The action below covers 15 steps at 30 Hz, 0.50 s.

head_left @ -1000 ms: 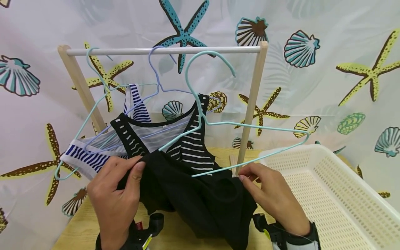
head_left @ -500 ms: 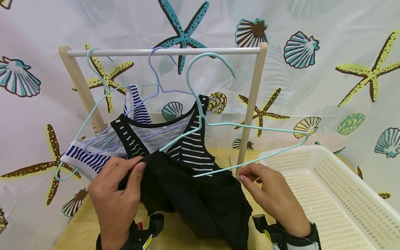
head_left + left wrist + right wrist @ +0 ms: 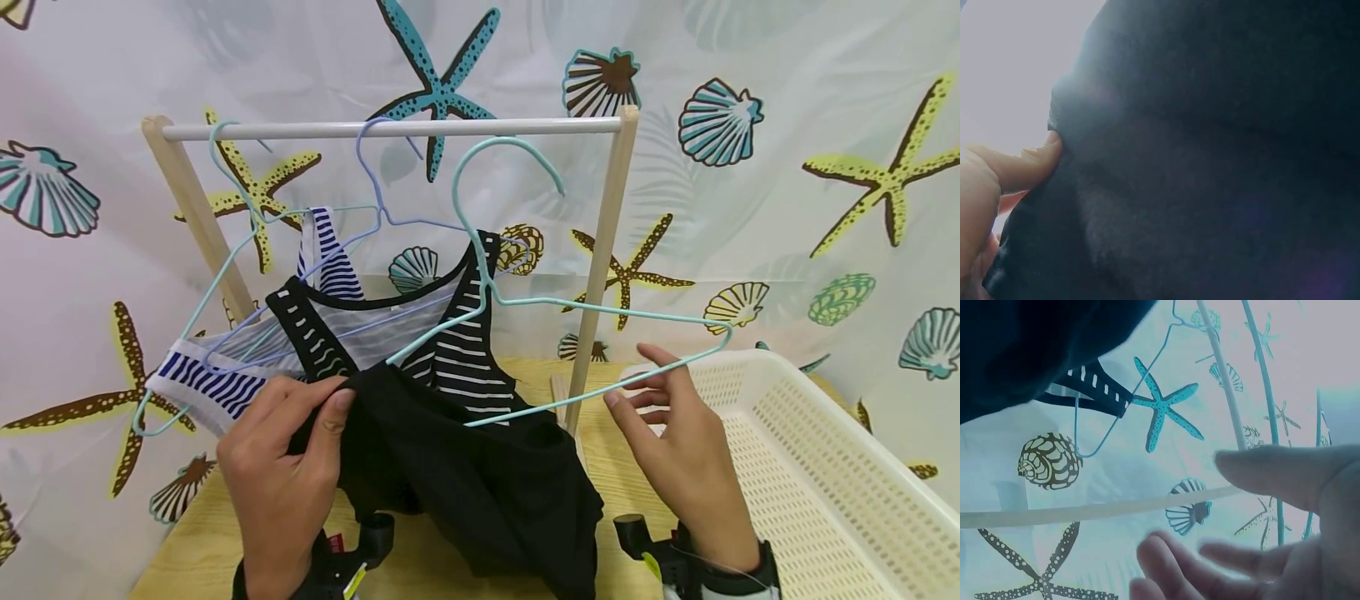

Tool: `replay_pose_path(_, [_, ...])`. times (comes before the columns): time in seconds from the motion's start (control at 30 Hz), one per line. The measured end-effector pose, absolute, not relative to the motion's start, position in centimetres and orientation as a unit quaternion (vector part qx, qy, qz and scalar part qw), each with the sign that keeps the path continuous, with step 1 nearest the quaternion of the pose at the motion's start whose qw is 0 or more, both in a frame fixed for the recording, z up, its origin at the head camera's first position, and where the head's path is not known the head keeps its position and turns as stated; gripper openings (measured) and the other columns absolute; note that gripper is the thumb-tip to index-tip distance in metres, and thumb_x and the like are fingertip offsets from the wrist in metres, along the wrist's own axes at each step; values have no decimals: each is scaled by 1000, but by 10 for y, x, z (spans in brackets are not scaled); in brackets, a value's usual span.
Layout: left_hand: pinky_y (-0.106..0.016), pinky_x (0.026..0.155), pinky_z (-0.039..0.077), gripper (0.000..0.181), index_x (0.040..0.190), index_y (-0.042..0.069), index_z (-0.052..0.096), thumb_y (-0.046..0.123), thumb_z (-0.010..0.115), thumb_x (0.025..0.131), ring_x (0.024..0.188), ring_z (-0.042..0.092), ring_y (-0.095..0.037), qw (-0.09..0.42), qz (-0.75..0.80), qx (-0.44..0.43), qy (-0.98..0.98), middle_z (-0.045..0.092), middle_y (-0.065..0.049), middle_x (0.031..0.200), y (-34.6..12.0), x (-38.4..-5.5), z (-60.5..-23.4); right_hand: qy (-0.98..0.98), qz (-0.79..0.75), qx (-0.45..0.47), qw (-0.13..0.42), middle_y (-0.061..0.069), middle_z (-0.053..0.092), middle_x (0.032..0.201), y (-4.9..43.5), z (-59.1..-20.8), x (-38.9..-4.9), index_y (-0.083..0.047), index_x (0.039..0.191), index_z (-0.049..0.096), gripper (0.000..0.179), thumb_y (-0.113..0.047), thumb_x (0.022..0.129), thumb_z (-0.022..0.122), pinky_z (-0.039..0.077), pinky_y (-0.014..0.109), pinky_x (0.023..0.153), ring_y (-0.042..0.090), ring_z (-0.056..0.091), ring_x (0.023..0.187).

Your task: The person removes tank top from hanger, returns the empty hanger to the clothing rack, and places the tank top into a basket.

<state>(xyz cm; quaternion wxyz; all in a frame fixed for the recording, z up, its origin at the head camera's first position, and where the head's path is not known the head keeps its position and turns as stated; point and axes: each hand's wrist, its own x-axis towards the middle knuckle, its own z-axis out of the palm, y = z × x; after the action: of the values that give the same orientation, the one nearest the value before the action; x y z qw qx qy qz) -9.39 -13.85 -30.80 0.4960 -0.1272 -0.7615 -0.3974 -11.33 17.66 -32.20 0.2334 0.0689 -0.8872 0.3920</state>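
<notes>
- One wooden rack (image 3: 300, 131) stands at the back of the table (image 3: 176, 550), with a black-and-white striped top (image 3: 465, 358) and a blue-striped garment (image 3: 213, 379) on hangers hooked over its bar.
- To the rack's right sits a white basket (image 3: 840, 454).
- Black cloth (image 3: 487, 475) droops in front of the rack; a pale green hanger (image 3: 487, 282) runs into it on the left, while the hanger's right end is bare.
- Newly changed: the right hand (image 3: 678, 442) has let go of the cloth's right side and moved up near the hanger's lower bar, fingers spread, holding nothing. From these angles I cannot tell whether it touches the bar.
- That leaves the cloth's right side slack, so the hanger seems only half dressed.
- The left hand (image 3: 281, 467) pinches the cloth's upper left edge; most of the cloth hangs below and right of that grip.
- Smallest, the left thumb (image 3: 1025, 165) presses the cloth's edge.
</notes>
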Motion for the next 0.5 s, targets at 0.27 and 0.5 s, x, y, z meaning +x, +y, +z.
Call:
replay_pose_path(0.27, [-19, 57, 30, 13, 92, 1, 76, -3, 74, 80, 67, 44, -8, 494, -394, -129, -764, 56, -4, 73, -138, -95, -309, -836, 487, -29, 252, 3, 49, 132, 186, -317, -110, -27, 154, 10, 69, -20, 99, 50, 41, 14, 80, 18, 54, 112])
replay_pose_path(0.5, [-20, 60, 33, 15, 93, 3, 76, -3, 75, 80, 69, 47, -9, 483, -392, -131, -772, 58, -3, 75, -137, -96, -308, -767, 555, -60, 317, -3, 30, 148, 187, -311, -107, -37, 152, 9, 71, -14, 98, 49, 43, 22, 86, 18, 45, 123])
